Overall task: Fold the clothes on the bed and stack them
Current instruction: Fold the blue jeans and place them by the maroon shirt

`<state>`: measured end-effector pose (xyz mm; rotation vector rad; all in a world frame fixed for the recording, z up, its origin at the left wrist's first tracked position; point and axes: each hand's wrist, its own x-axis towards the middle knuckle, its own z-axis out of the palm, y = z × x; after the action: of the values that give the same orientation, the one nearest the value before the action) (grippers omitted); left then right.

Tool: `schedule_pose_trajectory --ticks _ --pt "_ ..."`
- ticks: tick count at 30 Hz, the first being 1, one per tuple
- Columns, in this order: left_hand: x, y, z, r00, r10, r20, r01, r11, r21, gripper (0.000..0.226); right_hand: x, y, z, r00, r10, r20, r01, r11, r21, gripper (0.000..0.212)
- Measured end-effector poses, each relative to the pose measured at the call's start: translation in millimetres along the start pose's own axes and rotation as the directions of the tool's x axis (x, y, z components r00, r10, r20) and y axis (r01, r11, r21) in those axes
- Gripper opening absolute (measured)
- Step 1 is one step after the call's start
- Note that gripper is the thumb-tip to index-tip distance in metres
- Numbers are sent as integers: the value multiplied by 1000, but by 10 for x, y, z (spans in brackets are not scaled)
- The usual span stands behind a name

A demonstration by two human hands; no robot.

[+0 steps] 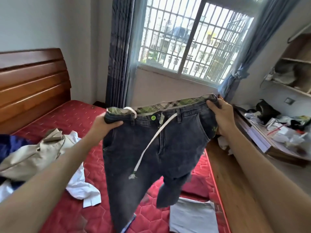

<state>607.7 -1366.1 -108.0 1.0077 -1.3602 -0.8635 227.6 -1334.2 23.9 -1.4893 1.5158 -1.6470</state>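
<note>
Along the left edge of the bed [79, 118], whose red quilted mattress runs up to a brown wooden headboard [32, 84], a heap of unfolded clothes lies: a dark blue garment [11, 142] at the very edge of view, a beige jacket [35, 153] spread over it, and a crumpled white shirt [80, 187] reaching from under the jacket toward the middle of the mattress.

The person's left hand [104, 122] is raised above the mattress, its fingers and thumb curled round the left end of the waistband of a pair of dark grey jeans [151, 153]. The jeans hang in the air with the front facing the camera, the waistband stretched nearly level between the two hands. A green plaid lining shows inside the waistband, a round green button [153, 117] sits at the fly, and a white drawstring [151, 142] dangles diagonally down the front, ending in a frayed tip. One leg hangs long toward the near edge of the bed; the other looks shorter and bunched up.

Below the jeans, near the right edge of the mattress, a folded light grey garment [193, 216] lies flat.

The right hand [222, 113] pinches the right end of the waistband, thumb in front and fingers behind.

Beyond the hands are blue-grey curtains [119, 52] and a barred window [190, 41]. Right of the bed stands a cluttered wooden desk [277, 137], with open shelves [292, 73] above it.
</note>
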Motion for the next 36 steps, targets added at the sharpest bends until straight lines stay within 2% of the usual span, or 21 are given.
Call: schedule_pose_trajectory --ticks 2,4,6,8,10,12,15,18,21,24,26,28,30,32,34,36 --pt "70 382 -174 991 106 -81 -101 993 61 37 78 -64 -70 998 -31 -63 31 1000 -2 20" --pt "113 686 -375 969 199 -149 -178 974 142 29 141 -41 -135 987 -77 -140 75 997 -17 41" --pt "85 800 -491 967 201 -158 -167 964 205 19 124 126 -103 982 -94 -162 81 993 -85 52" --pt "26 659 -459 984 89 -157 -41 958 285 9 13 408 33 994 -12 -105 -10 978 -208 51" --pt "-48 330 -362 972 -66 -226 155 901 406 23 -158 713 230 989 132 -69 -147 933 -328 50" --pt "-201 9 -230 911 -226 -344 364 831 421 39 -330 948 443 962 262 -80 -273 892 -361 48" --pt "-436 -195 6 803 -344 -487 519 805 288 50 -502 1075 738 921 370 -120 -389 886 -253 47" --pt "-531 -73 265 786 -331 -522 507 828 239 47 -583 869 971 950 276 -144 -306 915 -262 44" --pt "-550 236 505 833 -219 -507 395 879 268 41 -726 454 1210 989 59 -134 -91 964 -251 41" --pt "-627 538 734 873 -94 -478 238 938 251 37 -1040 112 1429 995 -96 -14 90 969 -230 30" --pt "-736 684 873 899 -64 -434 147 976 161 27 -1292 17 1551 981 -155 118 180 953 -243 20" --pt "-854 732 961 918 -77 -389 104 993 49 17 -1516 -26 1623 957 -139 257 201 951 -236 34" --pt "-962 725 975 929 -119 -350 92 991 -92 15 -1628 -27 1614 925 -40 379 98 986 -135 50" --pt "-1040 710 947 939 -133 -317 94 986 -135 20 -1643 -8 1533 878 40 477 -74 996 53 61" --pt "-1076 704 911 942 -93 -322 91 996 -23 32 -1655 7 1456 817 29 577 -189 957 219 63" --pt "-1074 677 891 920 -72 -385 103 993 61 31 -1668 -1 1426 760 16 649 -235 939 253 67"
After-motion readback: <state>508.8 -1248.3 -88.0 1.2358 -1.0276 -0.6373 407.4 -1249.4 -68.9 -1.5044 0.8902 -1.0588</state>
